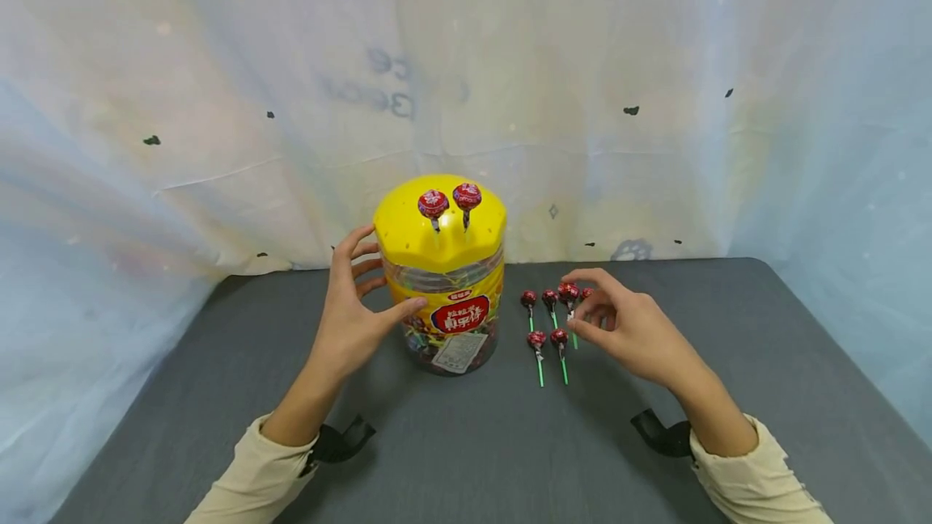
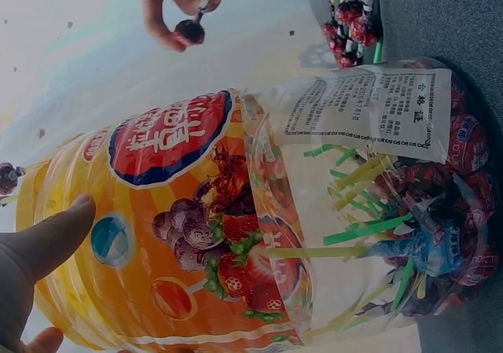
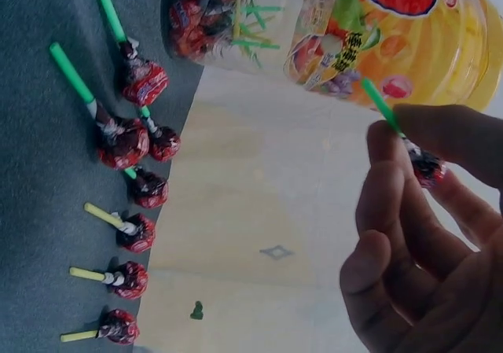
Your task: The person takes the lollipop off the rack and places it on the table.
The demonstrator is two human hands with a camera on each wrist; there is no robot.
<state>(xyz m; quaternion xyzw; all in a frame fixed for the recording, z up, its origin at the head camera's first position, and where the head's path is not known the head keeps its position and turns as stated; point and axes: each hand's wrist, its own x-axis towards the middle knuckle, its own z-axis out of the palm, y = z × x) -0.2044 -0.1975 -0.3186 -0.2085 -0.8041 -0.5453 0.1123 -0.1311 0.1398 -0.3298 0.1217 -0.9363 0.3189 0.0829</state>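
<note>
A big clear candy jar [image 1: 463,318] with a yellow lid [image 1: 408,221] stands upright on the table. My left hand [image 1: 349,326] holds its left side, with the thumb on the front of the yellow label and the fingers around the side. Two red-wrapped lollipops [image 1: 467,196] stick up from the lid, heads upward. Between thumb and fingertips, my right hand [image 1: 629,334] pinches another lollipop [image 3: 379,101] by its green stick, raised off the table to the right of the jar. Several red lollipops [image 1: 536,340] lie in rows below and beyond that hand.
Dark grey cloth covers the table [image 1: 473,459]. A pale printed curtain [image 1: 524,120] hangs behind its far edge. In the right wrist view, the lying lollipops [image 3: 122,280] have green or yellow sticks. More wrapped lollipops [image 2: 440,251] fill the jar's bottom.
</note>
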